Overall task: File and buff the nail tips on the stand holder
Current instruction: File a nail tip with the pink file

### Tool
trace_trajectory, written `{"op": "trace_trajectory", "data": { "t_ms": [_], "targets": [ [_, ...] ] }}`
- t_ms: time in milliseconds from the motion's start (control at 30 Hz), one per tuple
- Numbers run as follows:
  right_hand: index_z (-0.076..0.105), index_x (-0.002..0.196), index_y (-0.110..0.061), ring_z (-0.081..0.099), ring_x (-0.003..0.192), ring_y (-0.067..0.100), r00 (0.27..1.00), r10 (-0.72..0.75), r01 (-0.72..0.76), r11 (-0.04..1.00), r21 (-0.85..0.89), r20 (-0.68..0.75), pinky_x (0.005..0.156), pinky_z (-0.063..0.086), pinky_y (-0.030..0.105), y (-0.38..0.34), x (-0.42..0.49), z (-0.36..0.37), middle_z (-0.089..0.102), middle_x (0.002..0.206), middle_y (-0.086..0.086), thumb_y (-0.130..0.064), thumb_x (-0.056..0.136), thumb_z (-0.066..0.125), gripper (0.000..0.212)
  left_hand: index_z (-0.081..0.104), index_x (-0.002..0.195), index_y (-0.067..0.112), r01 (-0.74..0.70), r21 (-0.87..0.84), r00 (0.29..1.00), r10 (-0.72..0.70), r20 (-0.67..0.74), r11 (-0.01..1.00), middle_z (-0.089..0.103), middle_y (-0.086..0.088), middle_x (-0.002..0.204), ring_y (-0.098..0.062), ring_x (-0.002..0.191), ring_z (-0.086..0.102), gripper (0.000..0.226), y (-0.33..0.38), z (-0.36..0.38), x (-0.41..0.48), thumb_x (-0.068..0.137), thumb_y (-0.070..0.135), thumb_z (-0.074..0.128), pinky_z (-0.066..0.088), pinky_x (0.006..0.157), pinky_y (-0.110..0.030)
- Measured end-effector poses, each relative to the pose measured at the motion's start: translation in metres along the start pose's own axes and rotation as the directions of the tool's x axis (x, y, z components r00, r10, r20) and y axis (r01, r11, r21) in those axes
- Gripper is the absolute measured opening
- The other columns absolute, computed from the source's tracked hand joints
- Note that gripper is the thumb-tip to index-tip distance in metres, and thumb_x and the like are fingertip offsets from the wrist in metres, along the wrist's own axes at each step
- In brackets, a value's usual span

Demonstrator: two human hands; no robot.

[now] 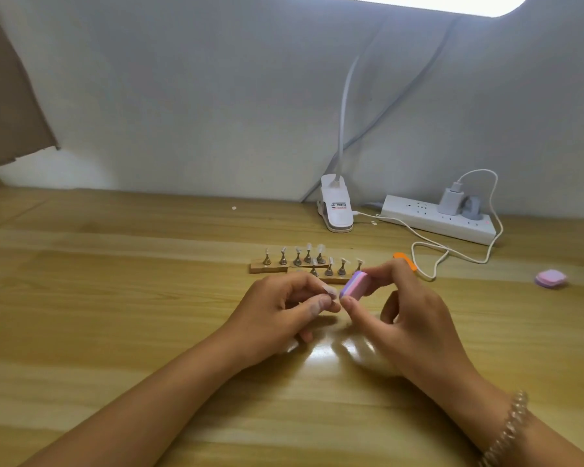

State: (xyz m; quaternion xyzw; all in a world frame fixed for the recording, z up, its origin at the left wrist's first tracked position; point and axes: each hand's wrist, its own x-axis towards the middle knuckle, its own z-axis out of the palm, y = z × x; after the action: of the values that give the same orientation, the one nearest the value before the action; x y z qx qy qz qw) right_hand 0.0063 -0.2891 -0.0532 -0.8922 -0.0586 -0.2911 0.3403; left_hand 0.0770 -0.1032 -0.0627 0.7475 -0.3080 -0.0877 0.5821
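Left hand (277,308) pinches one nail tip (330,291), right hand (402,308) grips buffer block (356,284); stand (294,266) tips likely remain.

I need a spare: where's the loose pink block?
Head view: the pink block lies on the table, far right, nearer you than the power strip.

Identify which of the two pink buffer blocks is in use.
The buffer block pinched in the right hand; the other block lies untouched, far to the right.
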Motion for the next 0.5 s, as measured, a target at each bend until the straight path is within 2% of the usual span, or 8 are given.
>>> {"op": "trace_trajectory", "data": {
  "t_ms": [100,167,267,333,400,500],
  "targets": [
    [0.056,0.1,-0.029,0.052,0.055,0.006,0.994,-0.074,0.078,0.996,-0.046,0.084,0.054,0.048,0.033,-0.0043,-0.004,0.0018,0.062,0.092,-0.021,-0.051,0.075,0.069,0.036,0.064,0.111,0.015,0.011,-0.014,1.0,-0.011,-0.001,1.0,0.075,0.003,0.081,-0.012,0.058,0.064,0.016,-0.0009,-0.0003,-0.0003,0.097,0.008,0.061,0.054,0.062,-0.03],
    [0.056,0.101,-0.03,0.051,0.057,0.002,0.988,-0.094,0.102,0.993,-0.058,0.122,0.054,0.048,0.031,-0.007,-0.005,0.0029,0.061,0.09,-0.022,-0.055,0.075,0.068,0.038,0.069,0.107,0.015,-0.008,-0.002,1.0,0.008,0.006,1.0,0.073,0.002,0.079,-0.015,0.06,0.063,0.015,0.0003,-0.0008,-0.0001,0.098,0.008,0.059,0.054,0.064,-0.03],
    [0.059,0.1,-0.029,0.05,0.058,0.001,0.998,-0.038,0.04,0.998,-0.046,0.058,0.057,0.048,0.032,-0.0035,-0.0025,0.0017,0.062,0.089,-0.021,-0.052,0.076,0.07,0.036,0.072,0.099,0.015,-0.011,0.036,1.0,0.011,-0.017,0.999,0.074,0.004,0.086,-0.015,0.058,0.063,0.014,-0.0001,-0.001,0.001,0.098,0.008,0.06,0.051,0.061,-0.024],
    [0.06,0.102,-0.029,0.046,0.057,-0.004,0.992,-0.084,0.092,0.993,-0.081,0.088,0.056,0.048,0.032,-0.0061,-0.0046,0.0029,0.062,0.09,-0.02,-0.055,0.077,0.068,0.038,0.072,0.1,0.011,-0.022,0.044,1.0,0.022,-0.007,0.999,0.073,0.003,0.083,-0.014,0.057,0.062,0.014,-0.001,-0.001,0.001,0.099,0.007,0.059,0.049,0.061,-0.025],
    [0.06,0.103,-0.031,0.049,0.055,0.001,0.986,-0.118,0.127,0.99,-0.065,0.116,0.053,0.048,0.032,-0.0085,-0.0054,0.0039,0.062,0.089,-0.02,-0.059,0.076,0.064,0.039,0.072,0.1,0.008,-0.032,0.043,0.999,0.033,-0.003,0.999,0.071,0.002,0.08,-0.011,0.058,0.06,0.015,-0.0008,-0.0007,0.0008,0.099,0.004,0.058,0.049,0.061,-0.026],
    [0.061,0.099,-0.03,0.052,0.053,0.011,0.998,-0.043,0.044,0.999,-0.018,0.04,0.054,0.046,0.031,-0.0043,-0.002,0.0019,0.064,0.089,-0.019,-0.058,0.076,0.067,0.037,0.073,0.096,0.012,-0.03,0.036,0.999,0.031,-0.011,0.999,0.073,0.003,0.085,-0.008,0.056,0.061,0.016,-0.0005,-0.0005,0.0003,0.098,0.004,0.059,0.049,0.058,-0.021]
  ]
}}
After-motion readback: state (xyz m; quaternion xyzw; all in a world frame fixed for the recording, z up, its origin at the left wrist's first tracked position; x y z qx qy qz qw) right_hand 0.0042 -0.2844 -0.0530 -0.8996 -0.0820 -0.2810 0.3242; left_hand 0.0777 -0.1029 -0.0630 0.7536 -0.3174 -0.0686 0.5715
